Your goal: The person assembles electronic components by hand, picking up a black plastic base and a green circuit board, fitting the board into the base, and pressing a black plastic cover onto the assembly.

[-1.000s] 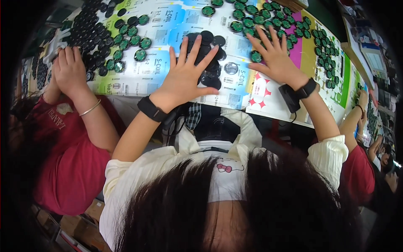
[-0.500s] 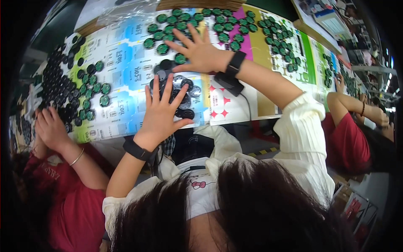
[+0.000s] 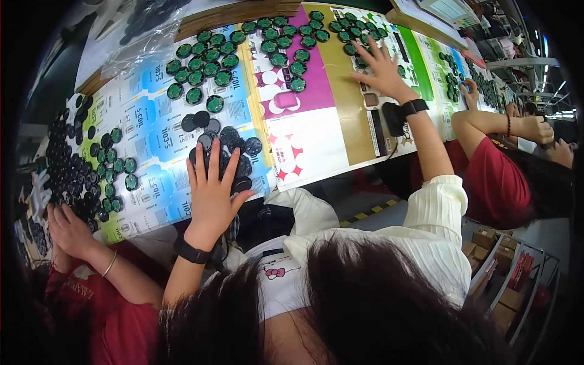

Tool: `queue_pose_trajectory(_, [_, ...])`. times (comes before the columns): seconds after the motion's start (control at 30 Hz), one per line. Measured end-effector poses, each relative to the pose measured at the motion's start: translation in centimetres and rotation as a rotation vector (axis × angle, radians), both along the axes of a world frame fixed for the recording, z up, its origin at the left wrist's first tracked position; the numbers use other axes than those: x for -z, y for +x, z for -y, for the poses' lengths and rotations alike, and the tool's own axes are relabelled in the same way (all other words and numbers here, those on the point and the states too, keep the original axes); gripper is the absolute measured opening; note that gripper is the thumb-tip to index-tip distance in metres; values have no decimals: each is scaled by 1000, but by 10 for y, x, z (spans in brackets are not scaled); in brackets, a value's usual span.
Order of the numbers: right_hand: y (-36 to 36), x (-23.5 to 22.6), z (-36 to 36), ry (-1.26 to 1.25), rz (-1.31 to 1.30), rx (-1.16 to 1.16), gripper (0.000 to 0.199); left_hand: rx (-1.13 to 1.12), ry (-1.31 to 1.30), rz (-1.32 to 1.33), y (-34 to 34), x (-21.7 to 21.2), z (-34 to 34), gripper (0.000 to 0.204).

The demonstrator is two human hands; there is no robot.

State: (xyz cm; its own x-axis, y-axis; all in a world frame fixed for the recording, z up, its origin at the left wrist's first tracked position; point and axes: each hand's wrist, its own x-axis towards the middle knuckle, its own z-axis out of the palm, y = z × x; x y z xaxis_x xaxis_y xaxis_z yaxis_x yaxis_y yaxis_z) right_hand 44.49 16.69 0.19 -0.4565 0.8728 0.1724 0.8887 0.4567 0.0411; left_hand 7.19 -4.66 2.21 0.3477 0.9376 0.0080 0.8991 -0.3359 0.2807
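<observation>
My left hand (image 3: 213, 198) lies with fingers spread on a small pile of round black plastic caps (image 3: 230, 139) near the table's front edge. Part of the pile is hidden under the fingers. Farther right, my right hand (image 3: 384, 74) is stretched out, fingers apart, over the near side of a group of round black pieces with green circuit boards (image 3: 356, 27). Whether its fingertips touch them I cannot tell. A larger group of the same green-faced pieces (image 3: 198, 64) lies beyond my left hand. A black box-shaped device (image 3: 392, 118) sits by my right wrist.
Printed card sheets (image 3: 307, 143) cover the table. A heap of black caps (image 3: 67, 158) lies far left, beside a co-worker's hands (image 3: 73, 231). At right, another co-worker's arm (image 3: 486, 125) reaches onto the table. A clear plastic bag (image 3: 137, 36) rests at the back left.
My right hand has moved right, from the larger group of green-faced pieces to the group farther right. My left hand stays spread on the black caps. The view has shifted and turned somewhat.
</observation>
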Motion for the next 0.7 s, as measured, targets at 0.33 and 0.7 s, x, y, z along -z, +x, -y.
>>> queue_pose_trajectory(0.33, [-1,13,-2,-164,3,61,74,-30,2,-22,2,2,-2,69])
queue_pose_trajectory(0.7, [-95,13,14,23,39,-217,67,-66,2,3,-1,4,4,70])
